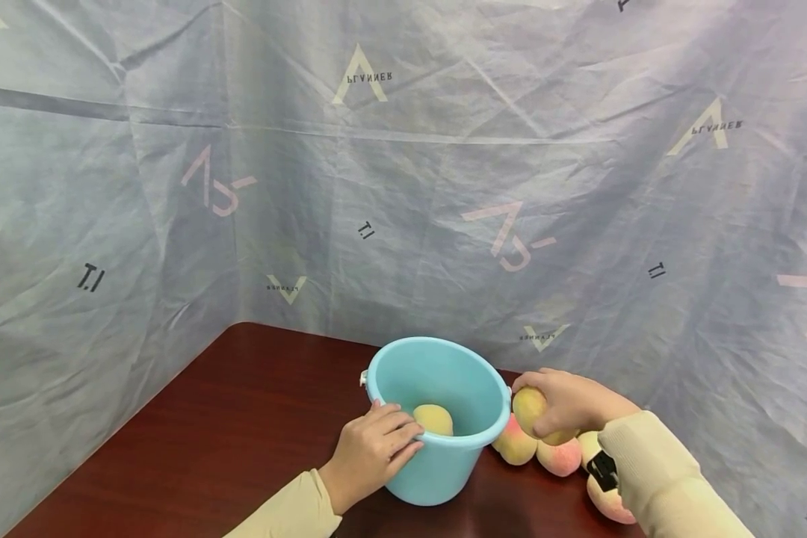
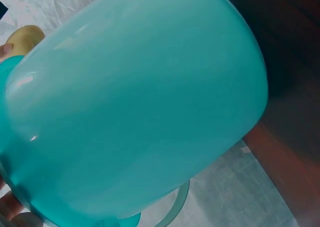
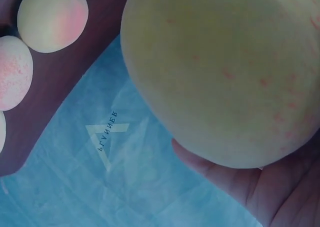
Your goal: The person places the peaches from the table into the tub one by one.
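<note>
A light blue bucket point(image 1: 430, 471) stands upright on the table, and its side fills most of the left wrist view. My left hand point(image 1: 371, 452) grips the near-left part of its rim. Inside the bucket lies a yellow peach point(image 1: 433, 420), partly hidden by the front rim. Just beyond the bucket's right edge, my right hand point(image 1: 574, 400) holds a yellowish peach point(image 1: 530, 407), which looms large with red flecks in the right wrist view. Beneath and beside that hand sit several pink-and-yellow peaches, among them one peach point(image 1: 516, 442) close to the bucket and another peach point(image 1: 560, 456).
The dark red-brown table point(image 1: 242, 433) extends to the left of the bucket. A further peach point(image 1: 608, 499) rests near the right sleeve, partly covered by it. Grey printed cloth point(image 1: 403, 187) hangs behind and at the left of the table.
</note>
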The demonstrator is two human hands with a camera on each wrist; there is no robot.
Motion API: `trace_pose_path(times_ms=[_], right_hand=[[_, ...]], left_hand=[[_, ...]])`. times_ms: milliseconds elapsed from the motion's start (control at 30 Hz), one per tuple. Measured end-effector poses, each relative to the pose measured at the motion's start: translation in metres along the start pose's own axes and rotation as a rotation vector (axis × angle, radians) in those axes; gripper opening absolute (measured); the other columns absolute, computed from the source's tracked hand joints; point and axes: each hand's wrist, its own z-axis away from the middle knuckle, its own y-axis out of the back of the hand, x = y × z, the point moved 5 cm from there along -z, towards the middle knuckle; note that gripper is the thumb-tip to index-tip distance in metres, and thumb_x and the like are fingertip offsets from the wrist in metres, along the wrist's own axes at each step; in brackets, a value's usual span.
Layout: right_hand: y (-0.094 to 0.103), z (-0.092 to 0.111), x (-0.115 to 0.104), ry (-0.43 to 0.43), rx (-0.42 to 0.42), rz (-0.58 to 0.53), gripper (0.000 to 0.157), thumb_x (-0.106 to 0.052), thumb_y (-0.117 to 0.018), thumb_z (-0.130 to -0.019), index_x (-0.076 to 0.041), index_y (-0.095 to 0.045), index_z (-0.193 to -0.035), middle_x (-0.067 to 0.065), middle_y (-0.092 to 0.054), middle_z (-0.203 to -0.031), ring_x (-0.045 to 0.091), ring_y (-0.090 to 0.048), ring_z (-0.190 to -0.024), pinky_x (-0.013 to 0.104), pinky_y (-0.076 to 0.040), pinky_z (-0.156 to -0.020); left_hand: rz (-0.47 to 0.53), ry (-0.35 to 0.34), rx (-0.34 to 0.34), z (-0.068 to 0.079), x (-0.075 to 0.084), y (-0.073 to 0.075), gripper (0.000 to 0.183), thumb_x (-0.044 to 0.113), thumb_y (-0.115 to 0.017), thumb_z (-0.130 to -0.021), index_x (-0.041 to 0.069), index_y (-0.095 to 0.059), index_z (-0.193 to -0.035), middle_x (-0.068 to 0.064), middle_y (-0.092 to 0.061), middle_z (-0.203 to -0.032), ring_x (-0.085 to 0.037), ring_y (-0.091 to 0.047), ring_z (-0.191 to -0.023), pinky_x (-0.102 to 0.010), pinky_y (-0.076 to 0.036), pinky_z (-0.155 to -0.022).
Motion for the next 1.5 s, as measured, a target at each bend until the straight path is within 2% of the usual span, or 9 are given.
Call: trace_pose_path(times_ms=[233,500,800,1033,1233,1500], right_hand=[[0.004,-0.011,-0.007,-0.025,-0.061,0.071,0.051,-0.016,-0.076,-0.06,-0.017,-0.064,-0.11,-0.001,-0.053,-0.088,0.015,-0.048,-0.071,0.029,-0.043,-0.054],[0.012,-0.016,-0.017,0.0,-0.088,0.104,0.051,-0.017,-0.075,-0.06,-0.015,-0.063,-0.11,-0.002,-0.053,-0.086,0.013,-0.048,-0.068,0.028,-0.042,-0.056],[0.019,-0.026,-0.029,-0.001,-0.115,0.157,0.053,-0.018,-0.076,-0.062,-0.014,-0.063,-0.113,-0.003,-0.054,-0.085,0.014,-0.047,-0.07,0.03,-0.041,-0.058],[0.024,-0.034,-0.044,0.024,-0.128,0.151,0.055,-0.015,-0.073,-0.062,-0.013,-0.063,-0.116,-0.001,-0.054,-0.088,0.016,-0.047,-0.071,0.029,-0.041,-0.058],[0.023,-0.041,-0.054,0.029,-0.145,0.171,0.053,-0.016,-0.073,-0.064,-0.016,-0.063,-0.116,-0.001,-0.054,-0.09,0.016,-0.047,-0.073,0.03,-0.042,-0.06],[0.022,-0.054,-0.066,0.021,-0.222,0.149,0.053,-0.013,-0.073,-0.067,-0.014,-0.062,-0.119,0.002,-0.056,-0.096,0.017,-0.049,-0.076,0.028,-0.044,-0.061]], left_hand=[[-0.014,-0.022,0.0,0.0,0.0,0.002,0.021,0.029,-0.059,-0.098,0.016,-0.074,-0.091,0.006,-0.068,-0.087,-0.014,-0.065,-0.088,-0.03,-0.058,-0.077],[-0.018,-0.02,-0.011,0.0,-0.001,0.002,0.015,0.029,-0.064,-0.094,0.017,-0.073,-0.091,0.006,-0.068,-0.087,-0.013,-0.065,-0.088,-0.028,-0.057,-0.077],[-0.008,0.023,-0.05,0.0,-0.001,0.002,0.033,0.034,-0.048,-0.103,0.017,-0.073,-0.089,0.007,-0.068,-0.086,-0.013,-0.065,-0.088,-0.033,-0.058,-0.077],[-0.017,-0.001,-0.035,-0.001,0.0,0.002,0.026,0.032,-0.055,-0.1,0.017,-0.073,-0.089,0.007,-0.067,-0.086,-0.011,-0.064,-0.086,-0.029,-0.057,-0.077],[-0.014,0.006,-0.052,0.0,-0.001,0.002,0.027,0.033,-0.054,-0.1,0.017,-0.073,-0.089,0.006,-0.067,-0.086,-0.012,-0.064,-0.087,-0.029,-0.057,-0.078],[-0.006,0.001,-0.061,0.0,-0.001,0.002,0.021,0.031,-0.06,-0.097,0.017,-0.073,-0.09,0.006,-0.068,-0.087,-0.012,-0.064,-0.088,-0.025,-0.056,-0.079]])
